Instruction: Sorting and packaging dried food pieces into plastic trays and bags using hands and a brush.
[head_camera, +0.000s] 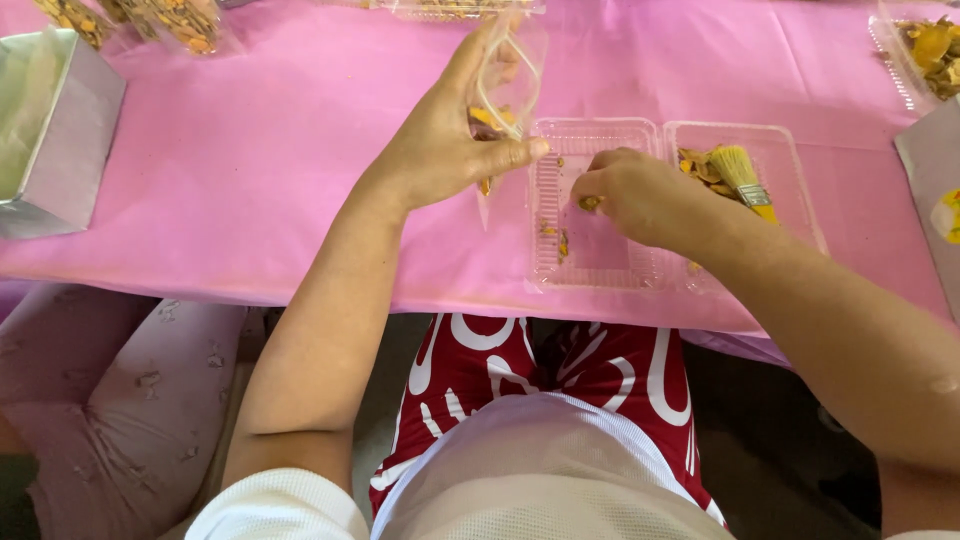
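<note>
My left hand (445, 140) holds up a small clear plastic bag (508, 75) with a few yellow-orange dried pieces inside, its mouth open beside my thumb. My right hand (640, 195) reaches into the left half of an open clear hinged plastic container (560, 270) on the pink tablecloth and pinches a small yellow-orange piece (590, 203). A few crumbs lie in that half. The right half holds more dried pieces and a small yellow-handled brush (745, 175) with pale bristles.
A silver-grey box (60, 130) stands at the left edge of the pink table (250, 150). Clear containers of dried orange pieces sit at the far left (170, 20), far middle and far right (925, 50). A grey sheet (935, 170) lies at right.
</note>
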